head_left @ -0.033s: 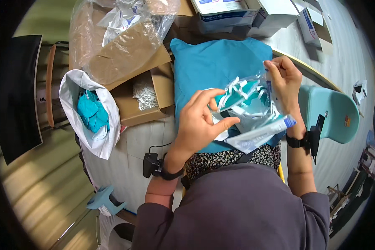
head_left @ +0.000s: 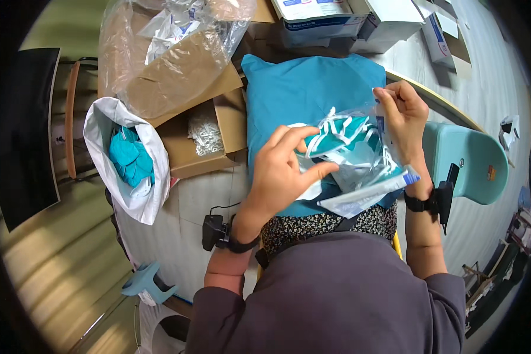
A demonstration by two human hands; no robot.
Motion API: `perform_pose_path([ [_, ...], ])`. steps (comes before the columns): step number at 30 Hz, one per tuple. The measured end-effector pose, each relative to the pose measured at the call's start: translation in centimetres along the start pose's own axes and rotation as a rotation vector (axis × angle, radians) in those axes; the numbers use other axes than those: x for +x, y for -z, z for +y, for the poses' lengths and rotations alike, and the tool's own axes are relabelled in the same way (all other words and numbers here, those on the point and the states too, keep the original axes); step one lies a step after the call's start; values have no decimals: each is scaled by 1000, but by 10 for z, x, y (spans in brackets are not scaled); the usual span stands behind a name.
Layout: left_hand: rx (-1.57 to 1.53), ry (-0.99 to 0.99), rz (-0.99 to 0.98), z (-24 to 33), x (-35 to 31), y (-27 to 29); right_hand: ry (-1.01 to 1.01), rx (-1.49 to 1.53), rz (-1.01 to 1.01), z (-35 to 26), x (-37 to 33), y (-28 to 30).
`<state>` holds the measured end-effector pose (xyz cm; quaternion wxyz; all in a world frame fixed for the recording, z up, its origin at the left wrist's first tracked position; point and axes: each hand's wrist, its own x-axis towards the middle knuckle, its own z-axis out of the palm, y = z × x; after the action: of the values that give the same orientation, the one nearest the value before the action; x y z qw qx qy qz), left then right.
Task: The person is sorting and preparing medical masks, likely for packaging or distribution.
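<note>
Several teal face masks (head_left: 353, 131) with white ear loops lie partly inside a clear plastic bag (head_left: 371, 192) above my lap. My left hand (head_left: 283, 168) curls around the masks' left edge, thumb and fingers on either side of them. At the bag's upper right edge, my right hand (head_left: 404, 112) pinches the clear film between thumb and fingers. Beneath both hands a blue-teal cushion (head_left: 312, 82) covers the work spot. The ends of my left fingers are partly hidden behind the masks.
On the left, a white sack (head_left: 97, 138) holds more teal masks. A cardboard box (head_left: 186, 168) contains white ear-loop cords (head_left: 205, 134); plastic film (head_left: 171, 82) drapes above it. White boxes (head_left: 324, 26) stand at the back, a light-teal stool (head_left: 475, 159) at the right.
The masks and loops inside the bag have shifted very slightly. Both hands keep nearly the same place and grip.
</note>
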<state>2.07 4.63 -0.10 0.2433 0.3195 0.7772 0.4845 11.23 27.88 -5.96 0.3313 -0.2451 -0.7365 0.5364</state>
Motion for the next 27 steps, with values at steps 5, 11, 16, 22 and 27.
perform_pose_path([
  [5, -81, 21, 49, -17, 5, 3, 261, -154, -63, -28, 0, -3],
  [11, 294, -232, 53, -4, 18, 4, 352, -260, -123, -51, 0, -9],
  [16, 339, -286, -10, 3, 29, -1, 325, -192, -159, -62, -3, -17],
  [22, 235, -344, 41, -1, 29, 1, 357, -190, -118, -56, -3, -15],
  [27, 143, -391, 233, -8, 15, 3, 299, -214, -78, -58, -4, -20],
])
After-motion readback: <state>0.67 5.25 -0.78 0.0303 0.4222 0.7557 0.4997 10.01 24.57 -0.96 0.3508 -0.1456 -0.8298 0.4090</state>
